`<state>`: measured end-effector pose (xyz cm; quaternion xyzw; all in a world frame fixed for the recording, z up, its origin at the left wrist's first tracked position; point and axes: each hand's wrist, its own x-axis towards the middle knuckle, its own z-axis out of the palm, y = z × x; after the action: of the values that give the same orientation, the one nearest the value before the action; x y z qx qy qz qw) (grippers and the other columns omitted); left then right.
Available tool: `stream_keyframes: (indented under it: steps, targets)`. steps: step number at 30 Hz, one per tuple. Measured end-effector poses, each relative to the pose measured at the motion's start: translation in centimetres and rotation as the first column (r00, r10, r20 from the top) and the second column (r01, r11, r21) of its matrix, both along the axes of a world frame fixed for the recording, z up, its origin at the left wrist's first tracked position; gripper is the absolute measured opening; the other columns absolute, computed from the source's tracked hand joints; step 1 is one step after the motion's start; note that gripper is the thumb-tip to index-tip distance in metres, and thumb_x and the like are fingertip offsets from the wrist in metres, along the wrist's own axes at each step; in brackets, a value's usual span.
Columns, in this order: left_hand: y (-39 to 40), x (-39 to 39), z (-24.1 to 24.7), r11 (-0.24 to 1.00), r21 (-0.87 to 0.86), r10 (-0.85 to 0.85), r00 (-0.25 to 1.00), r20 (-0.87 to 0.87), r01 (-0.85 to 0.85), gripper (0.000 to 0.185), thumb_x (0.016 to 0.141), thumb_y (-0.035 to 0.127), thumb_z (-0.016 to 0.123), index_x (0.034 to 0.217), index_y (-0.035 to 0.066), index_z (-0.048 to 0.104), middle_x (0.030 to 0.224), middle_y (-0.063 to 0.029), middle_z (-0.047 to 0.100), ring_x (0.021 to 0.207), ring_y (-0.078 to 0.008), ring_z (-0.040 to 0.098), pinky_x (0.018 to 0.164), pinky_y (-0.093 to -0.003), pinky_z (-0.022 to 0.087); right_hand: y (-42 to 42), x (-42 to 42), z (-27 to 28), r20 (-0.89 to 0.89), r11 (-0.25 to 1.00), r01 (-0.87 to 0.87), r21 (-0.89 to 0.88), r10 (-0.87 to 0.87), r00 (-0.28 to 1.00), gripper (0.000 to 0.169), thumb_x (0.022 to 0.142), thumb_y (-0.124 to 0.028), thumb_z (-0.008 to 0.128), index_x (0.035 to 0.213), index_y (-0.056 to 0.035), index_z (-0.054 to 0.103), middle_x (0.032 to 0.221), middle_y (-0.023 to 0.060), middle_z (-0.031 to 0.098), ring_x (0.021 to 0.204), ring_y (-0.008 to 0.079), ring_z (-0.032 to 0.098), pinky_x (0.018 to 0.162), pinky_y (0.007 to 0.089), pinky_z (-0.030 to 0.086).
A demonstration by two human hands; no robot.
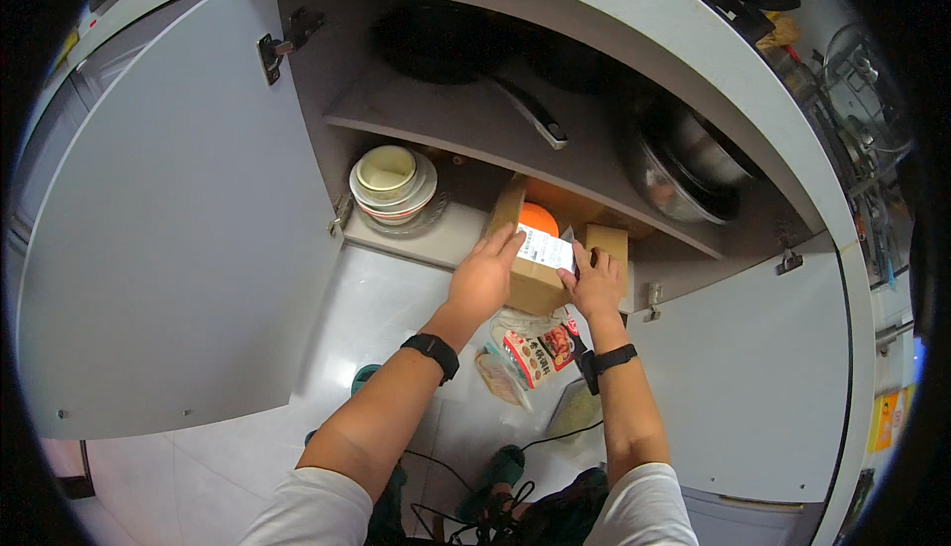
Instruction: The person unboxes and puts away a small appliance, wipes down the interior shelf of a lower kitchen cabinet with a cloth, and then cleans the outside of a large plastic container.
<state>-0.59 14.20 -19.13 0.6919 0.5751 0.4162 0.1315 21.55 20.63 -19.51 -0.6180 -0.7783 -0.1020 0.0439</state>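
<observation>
A cardboard box (pixel 536 287) stands at the front of the cabinet's lower level, partly under the shelf. An orange round object (pixel 538 217) shows inside it, and a white label (pixel 546 249) bearing print lies across its front part. My left hand (pixel 487 272) grips the box's left side, fingertips near the label. On the right, my right hand (pixel 596 284) holds the box edge with bent fingers, beside a raised cardboard flap (pixel 608 241). Just below the box, a printed food packet (pixel 542 353) and a clear plastic bag (pixel 503 376) with something pale inside lie on the floor.
Stacked bowls and plates (pixel 394 183) stand left of the box. Above, the shelf (pixel 446 119) carries a dark pan with a long handle (pixel 529 111) and metal cookware (pixel 680 167). Cabinet doors stand open at left (pixel 178 234) and right (pixel 750 375). A black cord (pixel 561 436) hangs near my feet.
</observation>
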Motion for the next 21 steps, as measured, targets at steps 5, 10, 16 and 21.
stream_keyframes:
  steps: [5,10,16,21]
  targets:
    - [-0.4,0.1,-1.5,0.980,-0.149,-0.157,0.967,-0.199,0.129,0.063,0.083,0.003,0.057,0.142,0.015,0.039,0.148,-0.0141,0.036,0.130,-0.0388,0.040,0.107,-0.0415,0.037,-1.7,-0.5,3.0,-0.014,0.950,0.004,0.312,0.001,1.000,0.065,0.076,-0.043,0.072,0.134,-0.0216,0.050,0.133,0.0198,0.046,0.127,0.0337,0.037,0.111,0.0506,0.023]
    - [-0.3,1.8,-3.5,0.956,-0.256,-0.228,0.913,-0.337,0.144,0.076,0.080,0.001,0.059,0.148,0.022,0.031,0.153,-0.0092,0.030,0.140,-0.0384,0.025,0.113,-0.0397,0.029,-1.2,1.8,1.1,-0.739,0.995,0.054,0.079,0.022,0.674,0.081,0.087,-0.023,0.063,0.142,0.0119,0.016,0.134,0.0348,0.043,0.121,0.0472,0.047,0.102,0.0420,0.040]
    - [0.7,1.5,-5.4,0.958,-0.271,-0.177,0.935,-0.308,0.092,0.069,0.085,0.001,0.051,0.147,0.023,0.031,0.154,-0.0004,0.029,0.144,-0.0292,0.019,0.110,-0.0432,0.034,-0.8,-2.2,1.1,-0.348,0.949,-0.315,-0.023,0.288,0.892,0.070,0.088,-0.024,0.058,0.140,0.0108,0.027,0.140,0.0330,0.037,0.129,0.0441,0.039,0.107,0.0419,0.035]
    - [1.3,2.4,-4.4,0.932,-0.349,-0.183,0.957,-0.224,0.096,0.064,0.087,0.004,0.046,0.148,0.019,0.030,0.154,0.0014,0.029,0.144,-0.0263,0.020,0.109,-0.0430,0.034,-1.3,-3.1,-2.8,-0.229,0.948,-0.319,0.003,0.311,0.923,0.058,0.090,-0.024,0.055,0.137,0.0046,0.038,0.141,0.0286,0.039,0.132,0.0388,0.039,0.108,0.0409,0.034]
